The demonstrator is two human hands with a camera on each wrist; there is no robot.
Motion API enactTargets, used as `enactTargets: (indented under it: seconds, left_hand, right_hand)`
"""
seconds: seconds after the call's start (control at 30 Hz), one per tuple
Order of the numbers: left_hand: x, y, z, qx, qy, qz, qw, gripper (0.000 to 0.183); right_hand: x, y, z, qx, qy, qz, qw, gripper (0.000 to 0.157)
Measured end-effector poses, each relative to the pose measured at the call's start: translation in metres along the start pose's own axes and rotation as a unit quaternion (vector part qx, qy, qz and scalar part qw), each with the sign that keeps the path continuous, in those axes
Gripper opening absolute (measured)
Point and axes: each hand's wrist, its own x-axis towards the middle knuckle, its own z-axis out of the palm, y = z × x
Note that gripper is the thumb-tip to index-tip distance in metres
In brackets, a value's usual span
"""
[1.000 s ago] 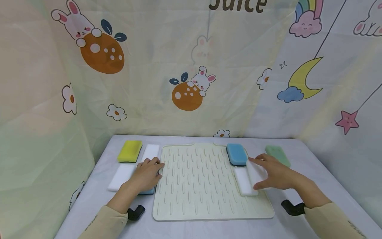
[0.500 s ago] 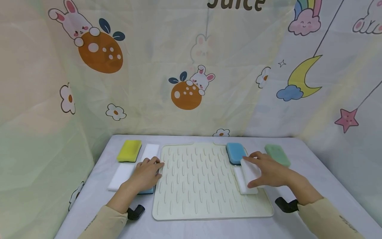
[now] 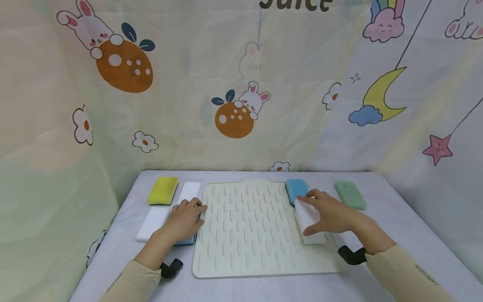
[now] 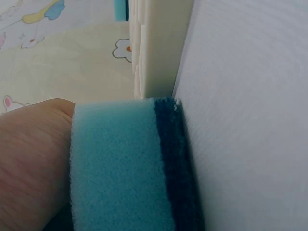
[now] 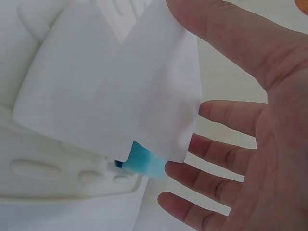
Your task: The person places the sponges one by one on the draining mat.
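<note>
My right hand (image 3: 333, 213) holds a thin white sponge block (image 3: 306, 212) between thumb and fingertips, over the right part of the cream ridged mat (image 3: 249, 256). Another white block (image 5: 72, 77) lies below it, largely covered in the head view; whether they touch I cannot tell. Just behind them, a blue sponge (image 3: 296, 188) with a dark underside sits on the mat. At the mat's left edge rests my left hand (image 3: 183, 218), its fingertips by the rim. Beneath and beside that hand is a second blue sponge (image 4: 120, 163) with a dark scouring layer, mostly hidden from the head view.
A yellow sponge (image 3: 163, 191) and white blocks (image 3: 154, 223) lie left of the mat. To its right is a green sponge (image 3: 350, 194), and something white shows partly under my right forearm. A printed cloth (image 3: 188, 105) hangs behind the white table.
My right hand has carried the white block leftward, so it now overlaps the white block on the mat. The left hand has stayed in place.
</note>
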Motion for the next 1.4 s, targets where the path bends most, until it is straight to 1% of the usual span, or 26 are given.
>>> enactTargets:
  seconds: [0.33,0.6,1.0,1.17,1.4]
  left_hand:
    - [-0.001,0.000,-0.001,-0.004,0.002,0.002,1.0000,0.046]
    - [-0.001,0.001,-0.001,-0.007,0.005,0.002,1.0000,0.046]
    - [0.000,-0.001,0.002,-0.001,0.010,0.006,0.9999,0.045]
    - [0.000,-0.001,0.003,-0.001,0.009,0.007,0.9999,0.046]
    - [0.001,-0.001,0.002,0.000,0.004,0.004,1.0000,0.046]
  right_hand:
    - [0.006,-0.011,0.002,-0.004,-0.006,-0.003,1.000,0.106]
    - [0.011,-0.016,0.007,-0.006,0.000,-0.002,1.000,0.106]
    - [0.019,-0.022,0.012,-0.009,0.011,-0.030,0.999,0.105]
    - [0.022,-0.023,0.015,-0.015,0.008,-0.033,0.999,0.106]
    - [0.025,-0.028,0.018,-0.007,0.009,-0.031,0.999,0.104]
